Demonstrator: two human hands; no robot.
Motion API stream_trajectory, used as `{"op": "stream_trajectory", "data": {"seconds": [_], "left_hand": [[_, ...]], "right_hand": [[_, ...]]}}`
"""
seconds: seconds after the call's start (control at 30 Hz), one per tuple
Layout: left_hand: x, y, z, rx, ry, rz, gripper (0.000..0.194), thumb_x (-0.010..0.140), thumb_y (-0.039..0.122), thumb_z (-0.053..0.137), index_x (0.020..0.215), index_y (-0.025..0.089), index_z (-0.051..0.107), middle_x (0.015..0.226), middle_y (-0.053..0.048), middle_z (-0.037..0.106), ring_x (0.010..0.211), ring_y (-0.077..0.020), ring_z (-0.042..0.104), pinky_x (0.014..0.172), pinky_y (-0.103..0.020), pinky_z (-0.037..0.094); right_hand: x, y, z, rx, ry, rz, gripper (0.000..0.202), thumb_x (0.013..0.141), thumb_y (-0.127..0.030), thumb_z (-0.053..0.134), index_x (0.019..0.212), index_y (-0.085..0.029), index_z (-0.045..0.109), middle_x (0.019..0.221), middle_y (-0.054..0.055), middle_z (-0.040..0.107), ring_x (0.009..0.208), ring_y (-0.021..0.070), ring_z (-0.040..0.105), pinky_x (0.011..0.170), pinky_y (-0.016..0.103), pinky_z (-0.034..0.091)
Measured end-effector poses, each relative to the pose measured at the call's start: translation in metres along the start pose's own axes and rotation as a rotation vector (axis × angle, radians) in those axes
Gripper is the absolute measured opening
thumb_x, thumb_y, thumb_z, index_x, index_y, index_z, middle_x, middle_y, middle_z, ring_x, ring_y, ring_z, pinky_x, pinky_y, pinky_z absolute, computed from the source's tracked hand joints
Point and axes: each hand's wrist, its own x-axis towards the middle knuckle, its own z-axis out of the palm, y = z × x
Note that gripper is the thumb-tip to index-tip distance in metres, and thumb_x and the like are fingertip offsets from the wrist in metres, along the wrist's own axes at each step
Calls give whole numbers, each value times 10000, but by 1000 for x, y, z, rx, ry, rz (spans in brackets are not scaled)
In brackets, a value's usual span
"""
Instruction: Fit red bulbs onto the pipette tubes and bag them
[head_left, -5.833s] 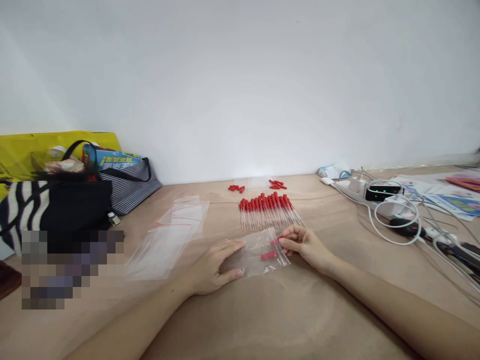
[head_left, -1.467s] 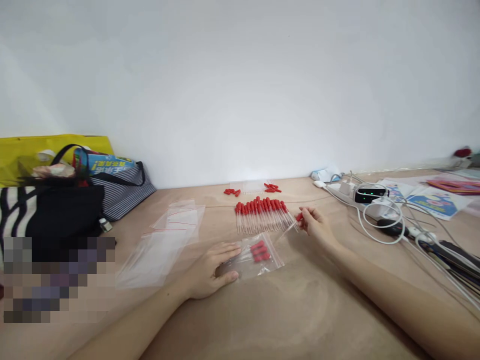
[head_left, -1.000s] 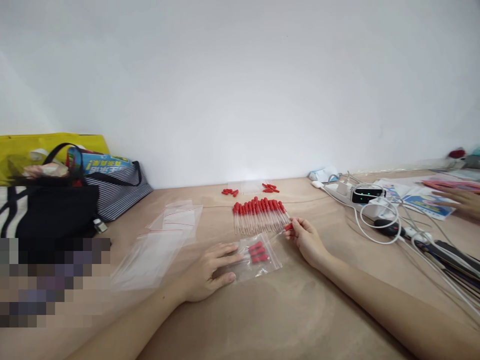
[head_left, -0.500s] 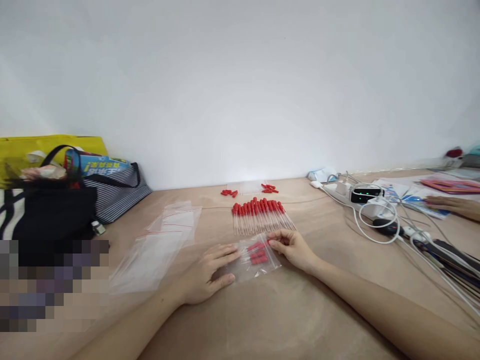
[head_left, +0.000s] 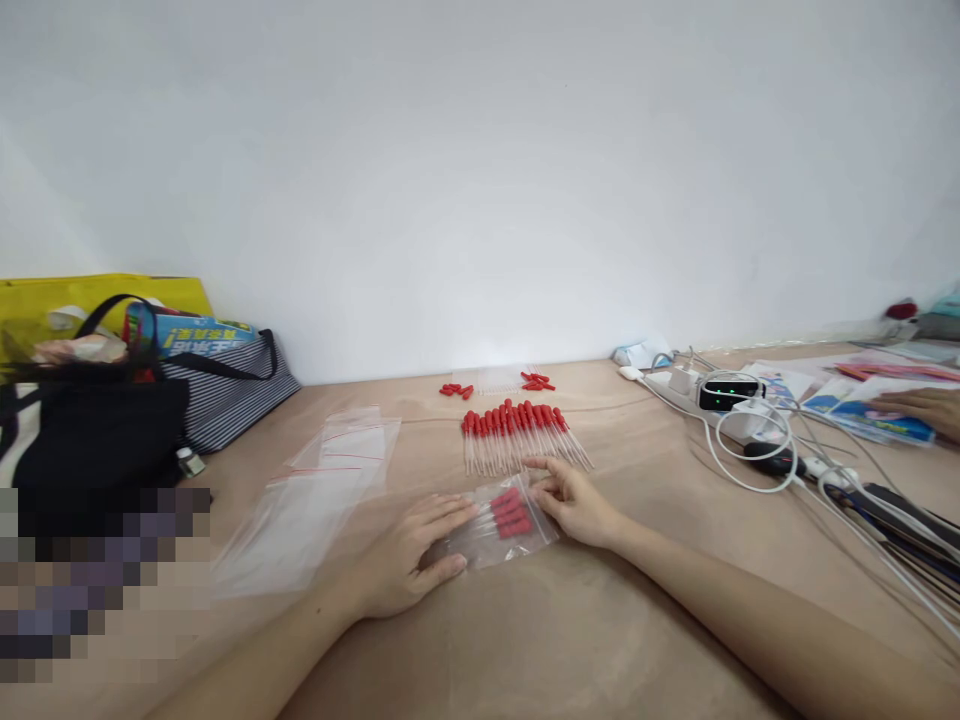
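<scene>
A clear zip bag (head_left: 491, 551) lies on the table in front of me, with several droppers (head_left: 513, 512) inside, their red bulbs toward the right and thin clear stems toward the left. My left hand (head_left: 412, 550) rests over the bag's left end, fingers stretched and thumb apart. At the bag's right edge, by its opening, my right hand (head_left: 574, 500) has its fingers closed on the plastic. Just beyond, a row of loose droppers (head_left: 517, 418) lies side by side, red bulbs away from me.
Flat zip bags (head_left: 300, 525) overlap on the left. Loose red bulbs (head_left: 538, 381) and clear stems (head_left: 499, 378) lie near the wall. On the right are a power strip (head_left: 664, 382), white cables (head_left: 716, 470) and another person's hand (head_left: 926, 408) on papers. Bags (head_left: 97, 430) stand far left.
My right fingers have pushed the last red bulb inward; it now lies with the others in the bag. My left hand stays put. The other person's hand has shifted slightly over the papers.
</scene>
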Motion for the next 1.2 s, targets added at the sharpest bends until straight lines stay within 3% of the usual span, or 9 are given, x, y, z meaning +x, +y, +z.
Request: {"op": "stream_trajectory", "data": {"seconds": [0.1, 0.2, 0.27, 0.47, 0.7, 0.83, 0.93, 1.03, 1.2], "left_hand": [[0, 0, -1, 3, -4, 10, 478, 846, 378, 418, 1300, 265, 318, 1346, -37, 359, 1234, -230, 302, 1014, -446, 250], [0, 1, -2, 5, -7, 20, 479, 845, 380, 420, 1299, 265, 319, 1349, -37, 354, 1235, -227, 301, 1012, -444, 255], [0, 0, -2, 5, -6, 22, 473, 847, 386, 417, 1296, 272, 322, 1350, -35, 352, 1235, -228, 301, 1007, -447, 263], [0, -4, 0, -2, -3, 35, 477, 843, 393, 424, 1295, 280, 323, 1351, -29, 352, 1236, -225, 301, 1014, -437, 255], [0, -2, -3, 21, -52, 24, 434, 850, 382, 418, 1275, 320, 349, 1369, -20, 318, 1249, -233, 273, 1009, -463, 238], [0, 0, -5, 45, -79, 55, 375, 870, 337, 396, 1241, 382, 375, 1383, 1, 287, 1257, -235, 255, 1000, -473, 239], [0, 1, -5, 67, -78, 94, 351, 873, 311, 399, 1212, 402, 409, 1381, 10, 290, 1259, -236, 248, 999, -475, 233], [0, 0, -4, 71, -70, 109, 327, 873, 308, 404, 1181, 409, 446, 1379, 19, 293, 1259, -241, 245, 1002, -478, 224], [1, -2, -2, 30, -38, 120, 333, 871, 301, 408, 1185, 408, 441, 1370, 26, 312, 1258, -242, 244, 1000, -474, 233]], "right_hand": [[6, -3, -10, -165, 80, -69, 335, 710, -255, 516, 1032, -166, 498, 683, -1, 599, 547, 102, 529, 511, 216, 394], [27, -7, -25, -471, 265, -102, 151, 714, -261, 503, 778, -165, 600, 655, 7, 598, 563, 106, 518, 539, 219, 387], [47, -9, -34, -586, 392, -59, 160, 712, -284, 501, 714, -167, 611, 626, 10, 599, 567, 116, 523, 540, 221, 379], [99, -12, -40, -663, 541, 36, 244, 658, -360, 557, 795, -176, 639, 756, 70, 636, 738, 199, 568, 637, 280, 379], [117, -11, -35, -585, 580, 69, 145, 639, -328, 565, 658, -193, 617, 747, 63, 635, 753, 212, 574, 663, 304, 392], [107, -21, -45, -464, 578, 0, 204, 718, -359, 482, 759, -170, 549, 780, 54, 630, 693, 151, 569, 616, 262, 418], [83, -28, -55, -316, 559, -70, 271, 790, -424, 366, 882, -182, 445, 749, 21, 623, 534, 93, 523, 509, 222, 403], [50, -27, -59, 69, 519, -158, 355, 727, -510, 465, 897, -211, 375, 641, -38, 588, 415, 67, 433, 429, 200, 349], [4, -16, -48, 310, 455, -33, 437, 666, -517, 560, 944, -215, 410, 644, -44, 573, 418, 64, 429, 414, 197, 340]]}}
